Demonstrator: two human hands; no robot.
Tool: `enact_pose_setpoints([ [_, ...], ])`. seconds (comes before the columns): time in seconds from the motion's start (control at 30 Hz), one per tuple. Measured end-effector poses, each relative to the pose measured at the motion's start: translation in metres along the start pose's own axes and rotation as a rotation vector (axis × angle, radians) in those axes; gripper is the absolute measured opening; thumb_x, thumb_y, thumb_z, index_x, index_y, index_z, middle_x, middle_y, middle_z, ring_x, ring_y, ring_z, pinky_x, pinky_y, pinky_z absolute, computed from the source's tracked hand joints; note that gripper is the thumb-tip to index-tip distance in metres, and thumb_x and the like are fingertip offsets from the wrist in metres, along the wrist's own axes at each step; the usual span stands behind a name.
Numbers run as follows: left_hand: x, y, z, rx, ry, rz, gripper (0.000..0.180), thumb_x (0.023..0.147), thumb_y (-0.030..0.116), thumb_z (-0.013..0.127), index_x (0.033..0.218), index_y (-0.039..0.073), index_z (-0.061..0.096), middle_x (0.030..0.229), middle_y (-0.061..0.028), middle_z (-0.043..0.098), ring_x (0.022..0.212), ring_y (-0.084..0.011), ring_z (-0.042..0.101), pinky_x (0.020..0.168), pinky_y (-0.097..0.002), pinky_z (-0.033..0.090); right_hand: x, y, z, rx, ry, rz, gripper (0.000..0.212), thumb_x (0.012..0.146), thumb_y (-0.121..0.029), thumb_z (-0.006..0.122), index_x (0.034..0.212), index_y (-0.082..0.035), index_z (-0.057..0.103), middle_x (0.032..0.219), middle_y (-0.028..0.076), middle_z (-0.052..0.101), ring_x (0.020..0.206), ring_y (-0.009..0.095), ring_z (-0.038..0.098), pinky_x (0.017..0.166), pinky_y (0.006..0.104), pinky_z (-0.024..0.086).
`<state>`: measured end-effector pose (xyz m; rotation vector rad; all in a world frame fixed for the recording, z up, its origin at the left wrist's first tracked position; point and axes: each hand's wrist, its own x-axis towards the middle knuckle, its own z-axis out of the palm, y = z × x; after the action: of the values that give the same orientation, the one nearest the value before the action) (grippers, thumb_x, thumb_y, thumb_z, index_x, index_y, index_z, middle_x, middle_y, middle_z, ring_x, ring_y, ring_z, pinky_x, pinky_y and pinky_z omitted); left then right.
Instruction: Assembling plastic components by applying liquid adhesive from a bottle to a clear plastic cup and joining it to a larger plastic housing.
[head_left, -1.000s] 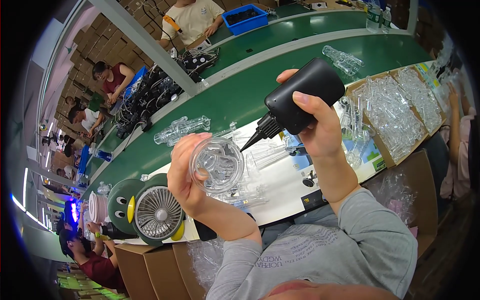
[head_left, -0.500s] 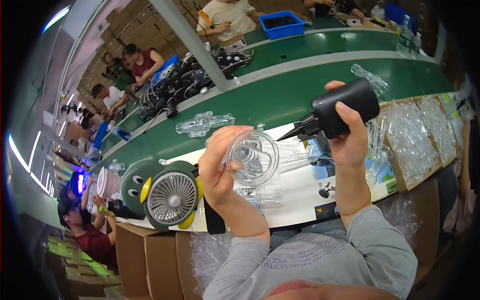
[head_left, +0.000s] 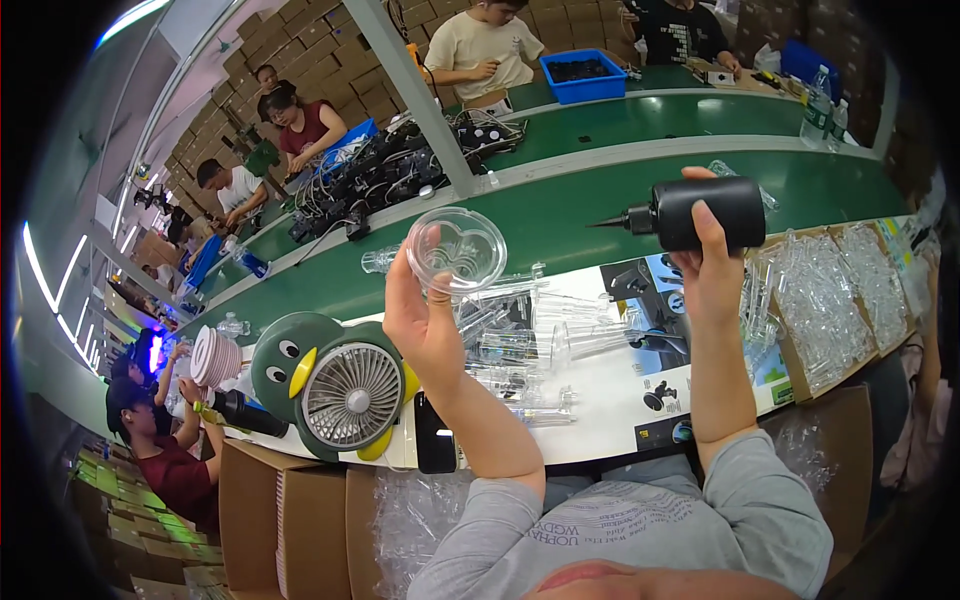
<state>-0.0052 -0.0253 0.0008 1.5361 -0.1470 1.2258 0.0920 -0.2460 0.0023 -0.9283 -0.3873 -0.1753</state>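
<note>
My left hand (head_left: 422, 330) grips a clear round plastic cup-like part (head_left: 470, 255) by its side, with the wide circular rim turned toward me. A curved shape shows inside it. Raised on the other side, my right hand (head_left: 712, 275) is closed around a black squeeze bottle (head_left: 735, 205) lying on its side in the air. Its thin black nozzle (head_left: 622, 220) points left toward the clear part, with a gap between them. Several clear plastic tubes (head_left: 510, 345) lie on the white work surface (head_left: 600, 440) below my hands.
A green penguin-shaped fan (head_left: 285, 365) and a dark phone (head_left: 435, 435) sit at the left. Cardboard boxes of clear parts (head_left: 825, 300) stand at the right. Beyond runs a green conveyor belt (head_left: 570, 220), with co-workers, a blue bin (head_left: 585, 88) and piled black parts behind.
The clear part has moved up and left, tilting in my left hand. The black bottle has drawn back right and levelled out, its nozzle now away from the part's rim.
</note>
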Motion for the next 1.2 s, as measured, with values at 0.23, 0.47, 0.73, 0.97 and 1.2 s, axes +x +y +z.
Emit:
enact_pose_setpoints([
  [0.23, -0.001, 0.006, -0.006, -0.02, 0.026, -0.011, 0.045, 0.079, 0.007, 0.065, 0.118, -0.006, 0.049, 0.112, -0.019, 0.057, 0.109, -0.0241, 0.052, 0.094, -0.0338, 0.039, 0.022, -0.006, -0.023, -0.263, -0.119, 0.135, 0.04, 0.079, -0.013, 0.063, 0.117, -0.009, 0.05, 0.075, -0.002, 0.051, 0.051, 0.001, 0.038, 0.044, 0.0172, 0.031],
  [0.47, -0.001, 0.005, -0.003, -0.022, 0.017, 0.005, 0.043, 0.079, 0.006, 0.065, 0.117, -0.006, 0.049, 0.112, -0.019, 0.057, 0.108, -0.0249, 0.053, 0.094, -0.0346, 0.039, 0.02, 0.015, -0.073, -0.646, -0.304, 0.017, 0.051, 0.074, -0.013, 0.066, 0.12, -0.009, 0.045, 0.086, 0.002, 0.057, 0.07, 0.01, 0.053, 0.062, 0.0211, 0.043],
  [0.73, 0.004, 0.006, -0.004, 0.076, 0.031, 0.049, 0.042, 0.08, 0.004, 0.061, 0.119, -0.006, 0.047, 0.114, -0.0191, 0.057, 0.109, -0.0258, 0.053, 0.095, -0.0369, 0.039, 0.049, 0.037, -0.114, -1.692, -0.745, -0.576, 0.051, 0.068, -0.017, 0.066, 0.116, -0.019, 0.049, 0.079, 0.007, 0.058, 0.071, 0.025, 0.059, 0.06, 0.0345, 0.047],
  [0.97, -0.002, 0.0, 0.001, 0.062, -0.019, 0.086, 0.041, 0.077, 0.005, 0.066, 0.115, -0.004, 0.052, 0.11, -0.017, 0.058, 0.106, -0.0246, 0.054, 0.095, -0.0353, 0.038, 0.056, 0.082, -0.156, -2.004, -1.073, -0.769, 0.043, 0.075, -0.016, 0.051, 0.118, -0.02, 0.05, 0.077, 0.005, 0.055, 0.071, 0.02, 0.056, 0.055, 0.033, 0.042],
  [1.2, -0.003, 0.01, -0.001, 0.081, -0.033, 0.05, 0.04, 0.074, 0.009, 0.069, 0.11, -0.003, 0.055, 0.106, -0.0123, 0.06, 0.099, -0.02, 0.056, 0.091, -0.0317, 0.04, 0.053, 0.111, -0.166, -2.081, -1.211, -0.777, 0.043, 0.075, -0.014, 0.053, 0.117, -0.019, 0.051, 0.078, 0.007, 0.055, 0.071, 0.021, 0.057, 0.057, 0.0319, 0.042],
])
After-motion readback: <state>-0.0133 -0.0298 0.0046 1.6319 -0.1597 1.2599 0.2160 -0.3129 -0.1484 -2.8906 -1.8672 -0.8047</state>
